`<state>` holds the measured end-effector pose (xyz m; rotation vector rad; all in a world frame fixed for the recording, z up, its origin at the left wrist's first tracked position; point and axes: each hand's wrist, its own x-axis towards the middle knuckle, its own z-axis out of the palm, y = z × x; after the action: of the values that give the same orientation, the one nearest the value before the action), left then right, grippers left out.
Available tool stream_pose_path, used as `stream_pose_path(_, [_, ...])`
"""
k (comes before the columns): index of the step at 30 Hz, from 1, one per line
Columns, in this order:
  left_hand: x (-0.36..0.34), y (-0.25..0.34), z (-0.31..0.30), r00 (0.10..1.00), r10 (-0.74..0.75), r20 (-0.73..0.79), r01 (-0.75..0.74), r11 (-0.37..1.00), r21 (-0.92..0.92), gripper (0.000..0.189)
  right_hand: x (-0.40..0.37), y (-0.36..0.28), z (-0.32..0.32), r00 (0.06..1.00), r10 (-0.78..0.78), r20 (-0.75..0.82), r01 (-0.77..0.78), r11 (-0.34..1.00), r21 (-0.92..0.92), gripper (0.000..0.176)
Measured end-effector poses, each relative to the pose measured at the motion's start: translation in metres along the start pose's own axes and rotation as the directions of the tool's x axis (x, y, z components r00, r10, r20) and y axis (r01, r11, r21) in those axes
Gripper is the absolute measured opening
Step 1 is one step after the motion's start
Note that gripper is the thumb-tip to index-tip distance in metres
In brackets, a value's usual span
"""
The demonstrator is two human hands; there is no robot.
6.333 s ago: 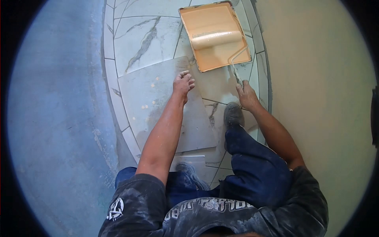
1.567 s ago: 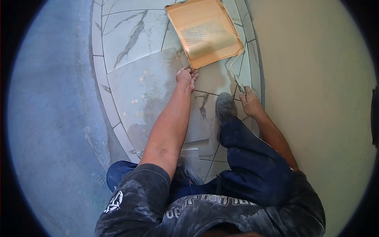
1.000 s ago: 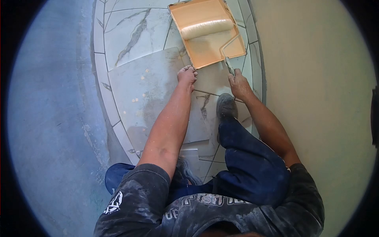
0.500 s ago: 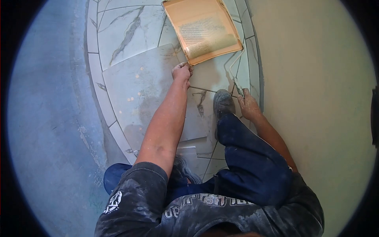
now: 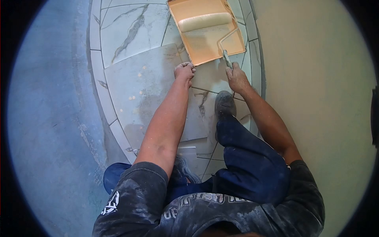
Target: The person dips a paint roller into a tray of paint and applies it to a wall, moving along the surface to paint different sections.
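Observation:
An orange paint tray (image 5: 205, 60) lies on the floor at the top of the view, slightly turned. My left hand (image 5: 184, 72) is closed at its near left corner, the fingertips pinching the edge. A paint roller (image 5: 204, 22) with a pale, paint-wet sleeve rests across the far part of the tray. Its bent wire frame runs back over the near right side to a paint-smeared handle. Around that handle my right hand (image 5: 238, 79) is wrapped, just outside the tray's near edge. Pale paint coats the tray's inside.
Marble-patterned tiles (image 5: 122, 31) cover the floor, with a flat grey sheet (image 5: 142, 91) bearing paint drops under my left arm. A blue wall (image 5: 47, 118) rises on the left, a beige wall (image 5: 316, 98) on the right. My shoe (image 5: 225, 103) stands near the tray.
My right hand has moved forward and left with the roller. The sleeve has gone from the tray's near end to its far part. My left hand stays at the tray corner.

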<state>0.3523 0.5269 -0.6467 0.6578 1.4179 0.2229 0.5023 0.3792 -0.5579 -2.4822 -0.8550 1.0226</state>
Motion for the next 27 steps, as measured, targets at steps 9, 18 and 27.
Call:
stream_pose_path(9, [-0.005, 0.001, 0.003, 1.0, 0.011, -0.009, -0.011, 1.0, -0.002, 0.012, -0.027, 0.01, -0.009, 1.0, 0.001, 0.026, -0.001, 1.0, -0.018, 0.039])
stream_pose_path(18, [-0.003, 0.0, 0.001, 1.0, 0.026, 0.006, -0.027, 0.997, 0.079, 0.013, -0.097, 0.045, -0.01, 0.992, 0.102, 0.077, -0.099, 0.994, -0.04, 0.036])
stream_pose_path(27, [-0.012, 0.006, 0.003, 1.0, 0.025, -0.007, -0.024, 0.994, 0.109, 0.01, -0.043, 0.022, -0.003, 0.998, 0.054, 0.031, -0.055, 0.998, 0.015, 0.039])
